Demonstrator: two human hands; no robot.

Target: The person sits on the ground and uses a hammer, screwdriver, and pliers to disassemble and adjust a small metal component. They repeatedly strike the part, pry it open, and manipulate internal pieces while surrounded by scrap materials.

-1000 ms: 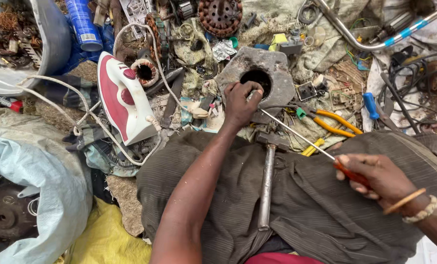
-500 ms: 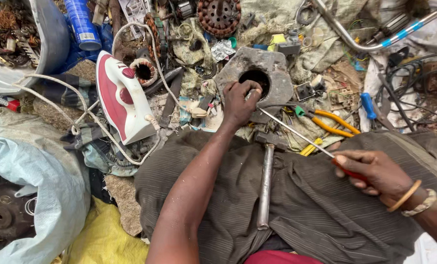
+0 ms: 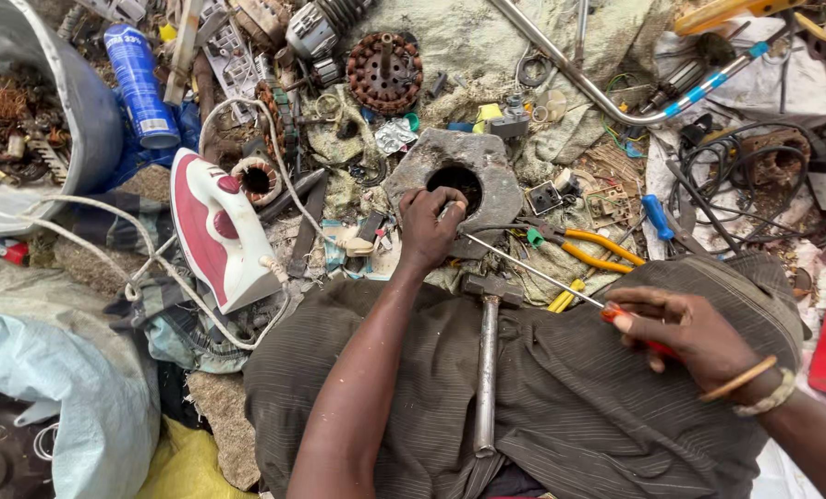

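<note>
I see my lap draped in striped brown cloth, its lower folds cut off at the frame edge. A red-and-white clothes iron lies to the left, its cord trailing out of sight. The grey metal housing, rough and pitted with 1 round dark hole, sits on the ground ahead. My left hand is stretched forward, fingers curled on its near rim, hiding what they pinch. A steel hammer rests across my lap. My right hand is closed around a thin screwdriver, its red handle mostly hidden, the shaft pointing toward the housing.
</note>
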